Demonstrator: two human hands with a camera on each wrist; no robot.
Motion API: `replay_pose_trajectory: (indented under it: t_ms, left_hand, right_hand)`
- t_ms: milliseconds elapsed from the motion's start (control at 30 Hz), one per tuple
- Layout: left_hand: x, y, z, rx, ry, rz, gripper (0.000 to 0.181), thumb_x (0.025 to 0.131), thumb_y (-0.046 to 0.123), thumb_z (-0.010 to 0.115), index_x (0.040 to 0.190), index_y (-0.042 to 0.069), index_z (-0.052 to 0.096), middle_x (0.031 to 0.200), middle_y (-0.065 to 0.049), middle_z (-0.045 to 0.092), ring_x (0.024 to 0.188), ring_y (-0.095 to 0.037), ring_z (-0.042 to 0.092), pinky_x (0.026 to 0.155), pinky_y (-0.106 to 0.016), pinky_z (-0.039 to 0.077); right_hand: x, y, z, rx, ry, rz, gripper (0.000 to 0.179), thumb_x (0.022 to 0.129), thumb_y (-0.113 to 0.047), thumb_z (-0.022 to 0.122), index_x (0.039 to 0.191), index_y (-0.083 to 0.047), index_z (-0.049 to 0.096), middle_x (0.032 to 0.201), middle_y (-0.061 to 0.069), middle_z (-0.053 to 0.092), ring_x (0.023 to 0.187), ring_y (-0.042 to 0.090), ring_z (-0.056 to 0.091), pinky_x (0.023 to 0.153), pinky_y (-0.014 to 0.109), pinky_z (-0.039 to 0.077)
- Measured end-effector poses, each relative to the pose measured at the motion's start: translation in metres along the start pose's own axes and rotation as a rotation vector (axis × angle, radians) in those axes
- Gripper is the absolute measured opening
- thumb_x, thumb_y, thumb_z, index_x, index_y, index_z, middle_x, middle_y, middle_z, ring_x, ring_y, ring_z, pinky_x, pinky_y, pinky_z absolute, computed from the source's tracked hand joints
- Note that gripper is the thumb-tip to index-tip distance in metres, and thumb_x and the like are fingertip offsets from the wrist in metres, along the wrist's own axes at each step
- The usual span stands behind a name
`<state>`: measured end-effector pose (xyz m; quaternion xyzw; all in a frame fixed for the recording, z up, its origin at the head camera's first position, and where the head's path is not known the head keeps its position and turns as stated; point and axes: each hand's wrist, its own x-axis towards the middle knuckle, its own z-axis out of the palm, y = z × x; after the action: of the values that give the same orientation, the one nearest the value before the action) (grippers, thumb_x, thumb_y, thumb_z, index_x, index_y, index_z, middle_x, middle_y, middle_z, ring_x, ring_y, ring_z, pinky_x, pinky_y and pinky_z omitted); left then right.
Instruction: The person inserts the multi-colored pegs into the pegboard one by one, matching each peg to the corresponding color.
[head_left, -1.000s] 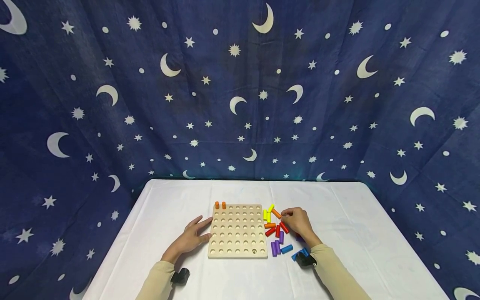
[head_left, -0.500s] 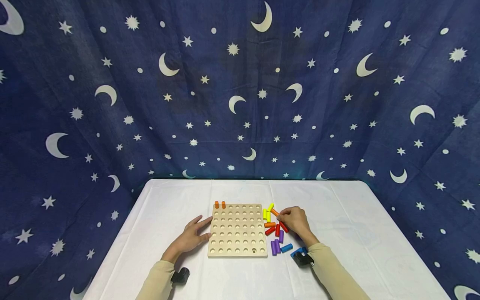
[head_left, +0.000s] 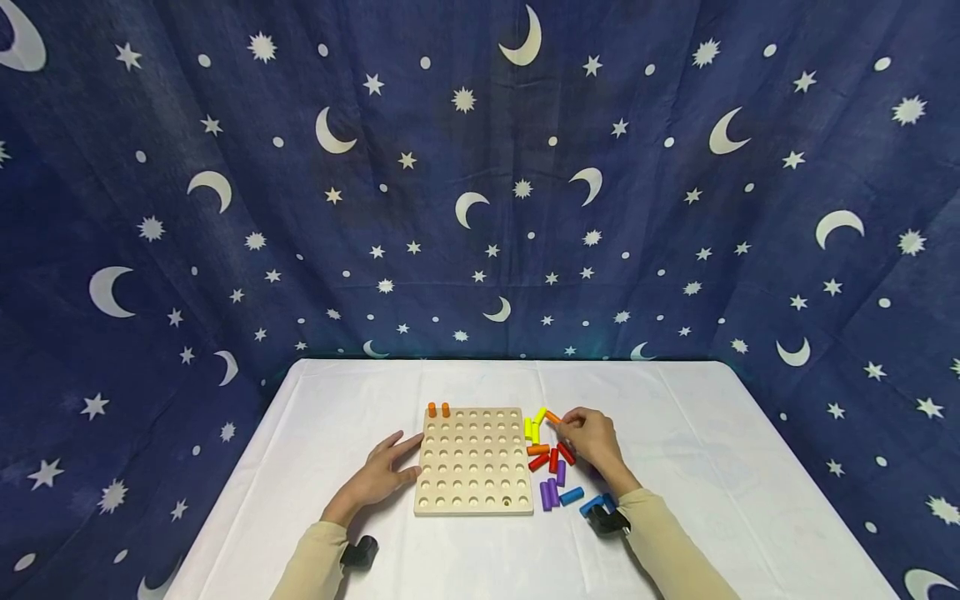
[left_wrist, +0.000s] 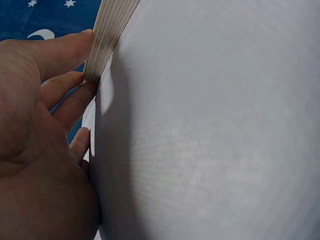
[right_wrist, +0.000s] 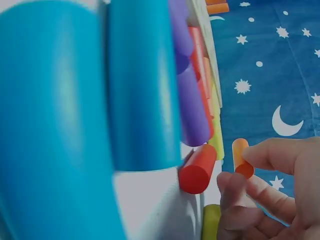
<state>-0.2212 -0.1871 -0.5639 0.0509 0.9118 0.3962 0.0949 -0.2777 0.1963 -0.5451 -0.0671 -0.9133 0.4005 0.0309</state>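
My right hand (head_left: 592, 435) pinches an orange peg (right_wrist: 241, 154) between thumb and fingers; the right wrist view shows it held above the white cloth. Beside it lie yellow pegs (head_left: 528, 429), another orange peg (head_left: 537, 450) and red pegs (head_left: 553, 461). A square wooden pegboard (head_left: 472, 462) with rows of round holes lies to the left. Two orange pegs (head_left: 446, 410) stand upright in its far left corner. With fingers extended, my left hand (head_left: 378, 477) touches the board's left side. In the left wrist view, fingertips meet the layered board edge (left_wrist: 107, 45).
Purple pegs (head_left: 550, 494) and blue pegs (head_left: 572, 496) lie on the near right of the board, some blue ones partly behind the right wrist camera (head_left: 606, 521). The white-covered table (head_left: 675, 442) ends at a dark blue star-and-moon curtain (head_left: 480, 208).
My right hand has taken hold of the orange peg from the pile and lifted it slightly. The left hand has stayed at the board's edge.
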Motion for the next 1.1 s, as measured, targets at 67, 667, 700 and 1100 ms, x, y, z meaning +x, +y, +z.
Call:
replay_pose_trajectory:
  t_ms: [67,667,700,1100]
  left_hand:
    - [0.000,-0.001,0.000,0.002,0.000,-0.006,0.060,0.088,0.035,0.072,0.144,0.027,0.052,0.160,-0.018,0.029,0.147,-0.048,0.020,0.113,-0.073,0.019]
    - [0.001,0.000,0.000,0.016,0.005,-0.013,0.060,0.088,0.035,0.071,0.144,0.027,0.051,0.159,-0.019,0.029,0.147,-0.048,0.021,0.112,-0.073,0.019]
    - [0.001,0.000,0.000,0.016,0.005,-0.012,0.060,0.088,0.035,0.071,0.144,0.027,0.051,0.159,-0.019,0.029,0.147,-0.048,0.020,0.112,-0.073,0.019]
    - [0.001,-0.001,0.001,0.007,0.001,-0.010,0.060,0.088,0.034,0.071,0.144,0.027,0.051,0.160,-0.018,0.029,0.148,-0.047,0.020,0.113,-0.073,0.018]
  right_hand:
    - [-0.001,-0.001,-0.002,0.019,0.009,-0.009,0.015,0.081,-0.018,0.075,0.088,-0.006,0.070,0.070,0.002,0.067,0.055,0.011,0.055,0.048,0.023,0.044]
    - [-0.002,-0.008,-0.009,0.051,0.030,-0.046,0.018,0.083,-0.016,0.072,0.097,-0.006,0.072,0.080,0.005,0.067,0.068,0.014,0.054,0.059,0.021,0.043]
    - [-0.002,-0.008,-0.009,0.054,0.030,-0.042,0.018,0.083,-0.017,0.072,0.098,-0.006,0.072,0.081,0.005,0.067,0.069,0.014,0.054,0.059,0.021,0.044]
    - [-0.008,-0.022,-0.009,0.161,0.001,-0.028,0.018,0.087,-0.014,0.071,0.104,-0.007,0.071,0.096,0.011,0.073,0.076,0.015,0.065,0.063,0.024,0.056]
